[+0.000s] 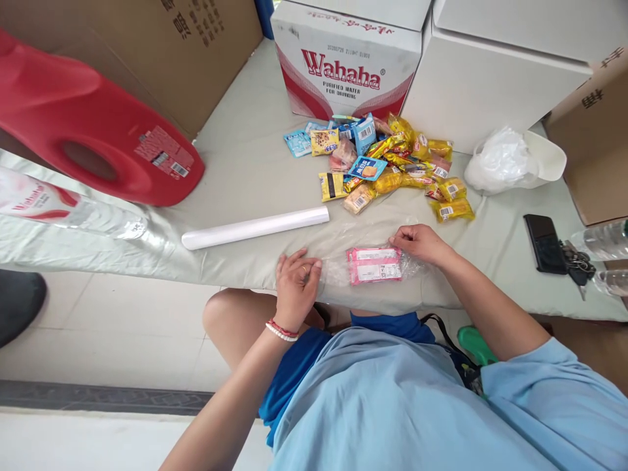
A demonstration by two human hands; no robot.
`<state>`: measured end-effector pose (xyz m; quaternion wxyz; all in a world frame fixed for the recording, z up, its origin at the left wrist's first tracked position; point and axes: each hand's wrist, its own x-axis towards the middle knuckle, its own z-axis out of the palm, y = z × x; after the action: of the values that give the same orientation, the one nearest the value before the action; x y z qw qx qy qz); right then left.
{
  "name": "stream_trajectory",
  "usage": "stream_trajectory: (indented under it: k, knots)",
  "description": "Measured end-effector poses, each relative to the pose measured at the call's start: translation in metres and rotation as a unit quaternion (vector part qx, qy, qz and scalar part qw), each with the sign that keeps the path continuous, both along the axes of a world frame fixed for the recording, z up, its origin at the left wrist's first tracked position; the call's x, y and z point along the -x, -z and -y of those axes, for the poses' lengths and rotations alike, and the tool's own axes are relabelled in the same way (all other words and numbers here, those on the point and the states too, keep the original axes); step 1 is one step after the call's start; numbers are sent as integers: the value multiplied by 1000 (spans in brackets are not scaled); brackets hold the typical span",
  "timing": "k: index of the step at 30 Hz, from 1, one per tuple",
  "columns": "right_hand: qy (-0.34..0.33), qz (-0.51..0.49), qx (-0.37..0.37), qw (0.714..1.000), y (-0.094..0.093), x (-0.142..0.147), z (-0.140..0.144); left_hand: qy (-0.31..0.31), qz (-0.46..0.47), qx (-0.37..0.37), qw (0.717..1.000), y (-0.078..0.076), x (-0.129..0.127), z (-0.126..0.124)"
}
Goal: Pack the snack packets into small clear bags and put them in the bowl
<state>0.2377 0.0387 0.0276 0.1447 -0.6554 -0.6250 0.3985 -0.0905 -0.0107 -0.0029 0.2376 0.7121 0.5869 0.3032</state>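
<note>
Fingers [304, 265] of left hand [294, 288] bent and resting on the left end of a clear plastic bag [338, 269], not closed around anything that can be made out. Right hand [422, 243] at the bag's right end, fingertips narrow and pinching crumpled clear film just beside a pink packet [375, 264]. Pink packet flat inside the clear bag, rectangular, pink border with two white label panels bearing small dark print, too small to read. Bag and packet lying between both hands at the near edge of a grey-covered surface [245, 163]. Beyond, a white roll [255, 227] lying flat, and a heap of small snack packets [387, 167], yellow, blue and pink, before a Wahaha carton [343, 65]. Off right, a dark phone [543, 242] beside keys [579, 265].
</note>
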Motion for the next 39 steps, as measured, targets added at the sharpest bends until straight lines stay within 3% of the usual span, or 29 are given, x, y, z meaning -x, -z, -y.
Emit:
stream_trajectory:
  k: [5,7,8,9,12,14,17,20,24,28,32,35,39]
  knots:
    - [-11,56,-11,998,0,3,3,-177,-43,-94,979,-4,1,8]
    - [-16,70,-13,997,0,4,4,-184,-62,-168,966,-15,-3,21]
    - [-19,75,-15,997,0,5,4,-141,-65,-202,967,-21,-8,28]
    - [-22,79,-17,996,0,6,5,-59,-64,-225,970,-27,-15,35]
    - [-31,87,-24,995,-1,8,5,235,-81,-226,942,-41,-48,42]
    - [-41,87,-30,995,-3,9,6,295,-112,-197,928,-41,-70,35]
    - [-56,90,-32,994,-6,9,8,242,-154,-146,947,-32,-87,19]
    - [-53,103,-32,993,-8,5,9,165,-160,-110,967,-21,-86,8]
    - [-72,163,-41,983,-13,-1,5,128,-134,-96,978,-18,-83,10]
    - [-99,228,-151,957,-26,1,-13,83,-82,-77,990,-19,-80,11]
    - [-199,199,-227,932,-28,18,-38,33,-35,-32,998,-16,-65,-2]
    - [-258,179,-204,927,-21,35,-54,7,-50,-2,999,-14,-52,-14]
    - [-273,167,-149,936,-15,46,-65,-10,-88,29,996,-13,-42,-24]
